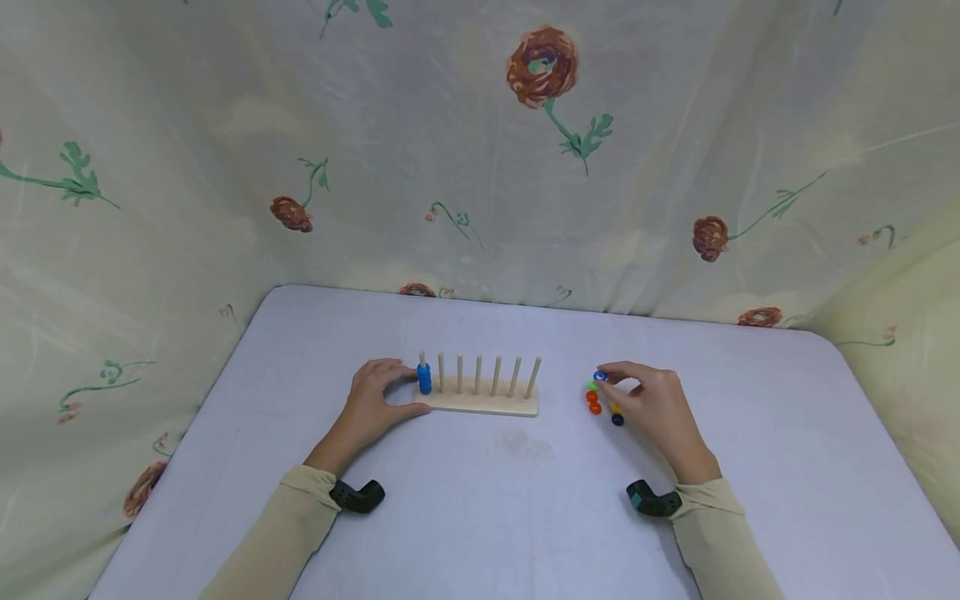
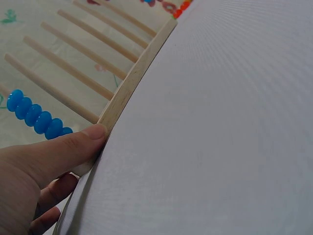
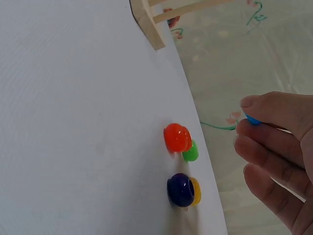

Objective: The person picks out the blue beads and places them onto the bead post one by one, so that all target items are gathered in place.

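A pale wooden peg rack [image 1: 483, 403] stands on the table, with several upright pegs in a row. Its leftmost peg carries a stack of blue beads [image 1: 424, 380]; the other pegs are bare. My left hand [image 1: 369, 402] grips the rack's left end, the thumb [image 2: 93, 133] lying against the front edge. Over to the right, my right hand [image 1: 662, 408] pinches one blue bead [image 3: 253, 119] between thumb and fingertip, above the table. Close below that hand lie loose beads: orange [image 1: 594, 408], green [image 3: 191, 151], dark blue [image 3: 180, 190] and yellow [image 3: 196, 191].
White cloth covers the table [image 1: 480, 517]. Behind it hangs a flower-patterned curtain [image 1: 465, 150], which also runs along both sides. Each wrist wears a black device, one on the left [image 1: 358, 497] and one on the right [image 1: 652, 500].
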`<state>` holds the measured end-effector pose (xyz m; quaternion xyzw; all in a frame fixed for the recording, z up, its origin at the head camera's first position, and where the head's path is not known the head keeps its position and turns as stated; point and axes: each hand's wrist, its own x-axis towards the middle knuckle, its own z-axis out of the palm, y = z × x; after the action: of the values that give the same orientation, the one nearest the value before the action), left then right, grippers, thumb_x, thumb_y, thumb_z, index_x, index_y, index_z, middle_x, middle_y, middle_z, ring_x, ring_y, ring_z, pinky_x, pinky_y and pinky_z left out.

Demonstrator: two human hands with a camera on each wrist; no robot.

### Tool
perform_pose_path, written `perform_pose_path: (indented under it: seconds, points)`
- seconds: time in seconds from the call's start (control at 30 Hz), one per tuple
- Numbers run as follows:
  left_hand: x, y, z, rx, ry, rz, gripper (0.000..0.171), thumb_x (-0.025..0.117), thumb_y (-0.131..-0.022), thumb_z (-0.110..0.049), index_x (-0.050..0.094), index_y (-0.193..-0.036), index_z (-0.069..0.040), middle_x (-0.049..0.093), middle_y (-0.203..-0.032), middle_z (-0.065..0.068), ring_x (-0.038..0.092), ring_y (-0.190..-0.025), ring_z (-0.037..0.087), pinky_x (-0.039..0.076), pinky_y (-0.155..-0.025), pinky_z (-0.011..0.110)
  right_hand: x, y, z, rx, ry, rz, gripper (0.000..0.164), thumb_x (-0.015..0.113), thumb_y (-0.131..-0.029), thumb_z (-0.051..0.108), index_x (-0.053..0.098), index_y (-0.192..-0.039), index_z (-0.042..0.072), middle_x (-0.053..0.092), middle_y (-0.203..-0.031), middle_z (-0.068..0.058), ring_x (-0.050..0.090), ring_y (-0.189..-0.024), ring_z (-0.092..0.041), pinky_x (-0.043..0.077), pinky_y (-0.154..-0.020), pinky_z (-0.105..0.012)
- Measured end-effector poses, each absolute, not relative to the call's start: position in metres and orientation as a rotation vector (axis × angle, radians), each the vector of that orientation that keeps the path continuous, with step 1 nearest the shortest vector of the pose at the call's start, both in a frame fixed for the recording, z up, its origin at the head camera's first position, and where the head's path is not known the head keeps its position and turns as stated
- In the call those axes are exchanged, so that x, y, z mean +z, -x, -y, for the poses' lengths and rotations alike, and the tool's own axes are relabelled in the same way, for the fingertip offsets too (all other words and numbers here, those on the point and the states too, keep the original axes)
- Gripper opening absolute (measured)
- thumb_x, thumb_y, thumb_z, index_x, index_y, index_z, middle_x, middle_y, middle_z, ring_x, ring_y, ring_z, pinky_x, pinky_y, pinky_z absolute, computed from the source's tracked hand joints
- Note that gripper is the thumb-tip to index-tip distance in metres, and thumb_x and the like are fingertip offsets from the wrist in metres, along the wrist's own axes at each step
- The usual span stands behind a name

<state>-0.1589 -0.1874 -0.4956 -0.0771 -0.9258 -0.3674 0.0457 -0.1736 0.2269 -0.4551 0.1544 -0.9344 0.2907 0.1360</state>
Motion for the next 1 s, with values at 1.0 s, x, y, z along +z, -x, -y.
perform_pose_path:
  seconds: [1.0]
  points:
    - [-0.493, 0.157, 0.187, -1.126, 0.248, 2.819, 0.057, 0.093, -0.075, -0.033, 0.074, -0.123, -0.010, 0.066, -0.137, 0.015, 0.048, -0.139, 0.036, 0.028, -0.123, 0.062, -0.414, 0.177, -0.172, 1.079, -0.543, 2.576, 0.021, 0.083, -0.089, 0.018, 0.081, -0.109, 0.013, 0.079, -0.099, -0.004, 0.069, -0.092, -0.021, 0.054, -0.065, -0.019]
